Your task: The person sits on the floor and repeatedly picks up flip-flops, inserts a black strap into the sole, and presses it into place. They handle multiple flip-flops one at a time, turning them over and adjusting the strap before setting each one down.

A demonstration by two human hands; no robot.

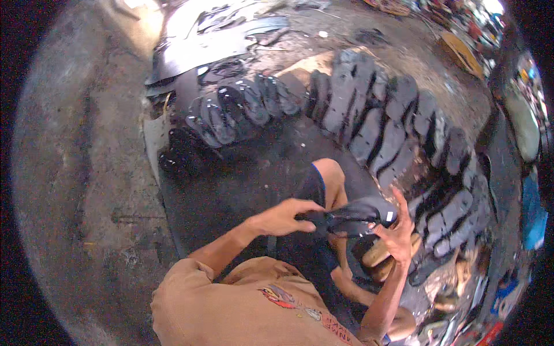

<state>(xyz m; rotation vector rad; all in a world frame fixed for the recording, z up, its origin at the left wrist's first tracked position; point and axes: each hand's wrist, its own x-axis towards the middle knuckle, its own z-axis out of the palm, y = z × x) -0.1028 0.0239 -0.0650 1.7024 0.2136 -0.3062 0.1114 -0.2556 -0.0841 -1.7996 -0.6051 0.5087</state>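
Observation:
A black sandal (352, 218) with a strap is held crosswise above my lap, a small white patch showing near its right end. My left hand (288, 216) closes on the sandal's left end, thumb toward me and fingers on the far side. At the other end, my right hand (395, 233) grips the sandal between thumb and fingers, one finger stretched upward. Two tan, foot-shaped blocks (378, 254) lie just below the right hand, partly covered by it. The sandal's underside is hidden from view.
Finished-looking black sandals (231, 109) stand in a curved row beyond a dark mat (231, 190). Stacks of dark soles (369, 132) curve round to the right. Grey sheet material (202, 52) lies at the far left, with mixed scraps (450, 300) at the lower right.

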